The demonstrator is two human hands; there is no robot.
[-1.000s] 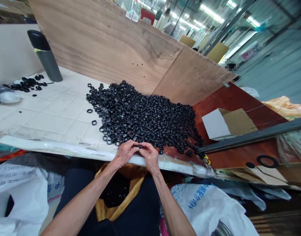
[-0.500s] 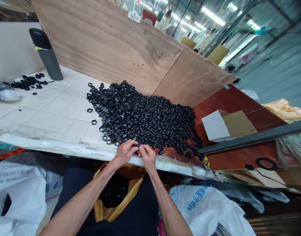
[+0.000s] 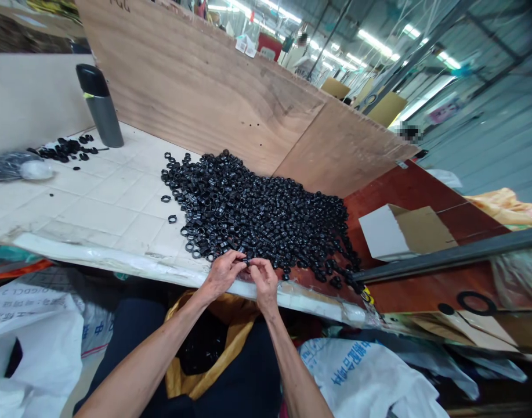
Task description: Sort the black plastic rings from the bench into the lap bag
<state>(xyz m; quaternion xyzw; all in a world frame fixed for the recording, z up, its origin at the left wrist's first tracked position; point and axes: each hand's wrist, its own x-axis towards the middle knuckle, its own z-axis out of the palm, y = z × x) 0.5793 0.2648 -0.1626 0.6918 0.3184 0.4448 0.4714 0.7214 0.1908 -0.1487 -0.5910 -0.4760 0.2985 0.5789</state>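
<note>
My left hand [image 3: 224, 273] and my right hand [image 3: 264, 280] meet at the table's front edge, fingertips pinched together. Between them is a small black plastic ring [image 3: 247, 262], mostly covered by the fingers. Just beyond the hands spreads a large heap of black plastic rings [image 3: 248, 203], with a few single rings lying apart on its left side. Below the hands, a yellow-brown sack [image 3: 237, 342] stands open between the person's legs, and dark pieces show inside it.
A dark grey bottle [image 3: 102, 107] stands at the back left beside loose black bits [image 3: 65, 150]. A plywood board [image 3: 196, 87] closes off the back. On the red-brown surface at right sits an open carton [image 3: 381, 232], behind a metal bar [image 3: 457, 252]. White sacks [image 3: 370, 371] flank the legs.
The camera view has shifted slightly, so the scene sits a little lower and farther right. Both hands stay together at the table edge, still pinching the small black ring.
</note>
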